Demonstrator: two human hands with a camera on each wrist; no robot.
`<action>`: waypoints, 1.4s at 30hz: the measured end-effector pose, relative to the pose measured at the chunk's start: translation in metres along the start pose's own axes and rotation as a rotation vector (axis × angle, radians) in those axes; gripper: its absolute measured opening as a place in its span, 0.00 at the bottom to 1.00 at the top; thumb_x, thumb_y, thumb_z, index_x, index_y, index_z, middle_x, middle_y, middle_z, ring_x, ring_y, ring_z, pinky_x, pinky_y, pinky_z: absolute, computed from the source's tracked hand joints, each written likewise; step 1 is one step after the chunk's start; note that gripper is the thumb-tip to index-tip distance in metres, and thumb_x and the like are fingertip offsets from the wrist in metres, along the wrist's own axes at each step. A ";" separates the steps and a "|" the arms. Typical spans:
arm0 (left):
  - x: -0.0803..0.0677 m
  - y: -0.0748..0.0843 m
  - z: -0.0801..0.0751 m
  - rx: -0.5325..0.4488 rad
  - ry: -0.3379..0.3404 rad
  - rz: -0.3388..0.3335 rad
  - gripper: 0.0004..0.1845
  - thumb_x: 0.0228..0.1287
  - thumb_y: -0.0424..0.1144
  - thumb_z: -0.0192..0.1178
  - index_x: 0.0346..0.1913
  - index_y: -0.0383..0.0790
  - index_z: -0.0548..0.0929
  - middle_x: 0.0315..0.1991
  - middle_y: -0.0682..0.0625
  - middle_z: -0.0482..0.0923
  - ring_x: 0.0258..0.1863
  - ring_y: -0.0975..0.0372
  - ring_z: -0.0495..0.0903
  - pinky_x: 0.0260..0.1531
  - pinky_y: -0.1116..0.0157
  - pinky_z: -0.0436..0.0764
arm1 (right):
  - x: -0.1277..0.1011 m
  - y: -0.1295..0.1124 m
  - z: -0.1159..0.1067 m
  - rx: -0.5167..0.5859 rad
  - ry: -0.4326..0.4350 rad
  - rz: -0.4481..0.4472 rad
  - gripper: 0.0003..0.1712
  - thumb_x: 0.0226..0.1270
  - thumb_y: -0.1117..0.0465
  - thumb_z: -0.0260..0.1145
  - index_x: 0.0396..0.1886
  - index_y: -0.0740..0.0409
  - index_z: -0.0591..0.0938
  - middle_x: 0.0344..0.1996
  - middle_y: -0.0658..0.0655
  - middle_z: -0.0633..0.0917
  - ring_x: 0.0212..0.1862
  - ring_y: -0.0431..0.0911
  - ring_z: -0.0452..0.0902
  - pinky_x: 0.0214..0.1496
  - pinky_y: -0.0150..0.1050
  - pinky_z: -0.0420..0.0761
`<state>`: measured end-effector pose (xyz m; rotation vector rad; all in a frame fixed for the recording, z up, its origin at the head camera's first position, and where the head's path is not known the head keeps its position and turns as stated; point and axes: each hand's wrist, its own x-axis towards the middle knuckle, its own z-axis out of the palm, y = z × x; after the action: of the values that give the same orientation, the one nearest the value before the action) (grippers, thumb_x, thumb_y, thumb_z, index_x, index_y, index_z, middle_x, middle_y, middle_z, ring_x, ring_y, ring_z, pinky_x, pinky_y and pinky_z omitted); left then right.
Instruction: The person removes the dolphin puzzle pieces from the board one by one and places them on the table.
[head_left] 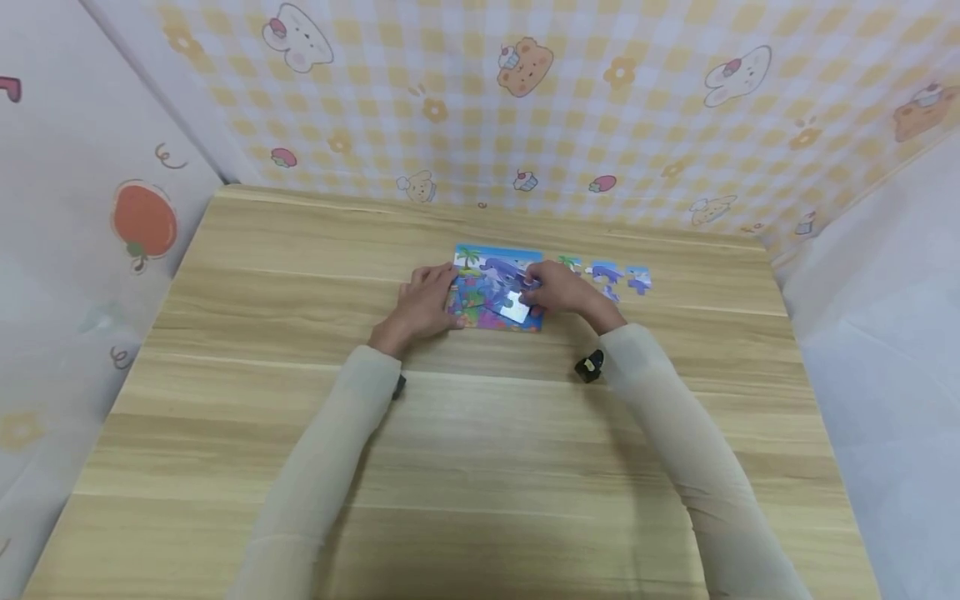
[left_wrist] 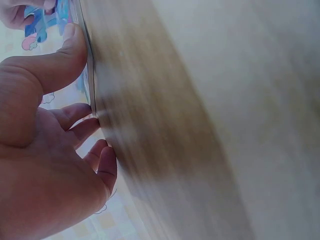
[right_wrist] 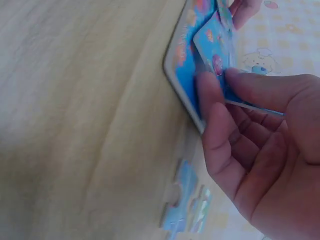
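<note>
We see the left hand point(head_left: 427, 302) resting flat against the puzzle board point(head_left: 497, 288) mid-table point(head_left: 300, 333); the right hand point(head_left: 564, 292) pinches a puzzle piece point(right_wrist: 216, 47) above it.

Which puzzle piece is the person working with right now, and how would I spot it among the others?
Start at the wooden table and find the colourful puzzle board near its far edge. The piece in play is pinched by the right hand over that board, tilted up off it. The loose pieces lie flat on the table to the right, untouched.
</note>
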<state>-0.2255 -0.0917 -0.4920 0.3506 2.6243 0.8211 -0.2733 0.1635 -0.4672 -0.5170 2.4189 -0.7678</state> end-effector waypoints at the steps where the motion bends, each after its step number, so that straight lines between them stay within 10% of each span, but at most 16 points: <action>1: 0.000 0.000 0.000 0.000 0.001 0.001 0.51 0.59 0.46 0.71 0.79 0.40 0.51 0.81 0.47 0.44 0.76 0.50 0.41 0.68 0.48 0.51 | 0.000 0.001 0.000 0.014 0.002 0.010 0.08 0.71 0.62 0.64 0.40 0.64 0.75 0.25 0.59 0.86 0.26 0.45 0.84 0.34 0.36 0.78; 6: 0.001 -0.002 0.002 0.009 0.006 0.005 0.51 0.59 0.46 0.70 0.79 0.40 0.52 0.81 0.47 0.44 0.76 0.50 0.42 0.67 0.48 0.52 | 0.002 0.005 0.001 0.038 0.017 0.040 0.14 0.67 0.61 0.68 0.47 0.65 0.79 0.22 0.55 0.85 0.24 0.42 0.81 0.33 0.33 0.75; 16: 0.001 -0.002 0.000 0.005 0.002 0.005 0.50 0.59 0.45 0.70 0.79 0.40 0.52 0.81 0.46 0.43 0.77 0.49 0.41 0.67 0.47 0.51 | 0.002 0.004 0.002 -0.056 0.057 -0.025 0.12 0.64 0.61 0.71 0.26 0.59 0.76 0.20 0.50 0.67 0.28 0.46 0.63 0.35 0.38 0.64; 42: 0.000 0.001 -0.002 0.013 -0.022 -0.004 0.51 0.59 0.46 0.70 0.79 0.40 0.51 0.81 0.46 0.43 0.77 0.49 0.41 0.68 0.46 0.51 | 0.007 -0.003 0.003 -0.105 0.078 0.003 0.17 0.68 0.59 0.68 0.23 0.57 0.71 0.20 0.50 0.66 0.28 0.46 0.63 0.36 0.39 0.64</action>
<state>-0.2268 -0.0920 -0.4897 0.3561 2.6103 0.7944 -0.2763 0.1567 -0.4696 -0.5331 2.5426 -0.6739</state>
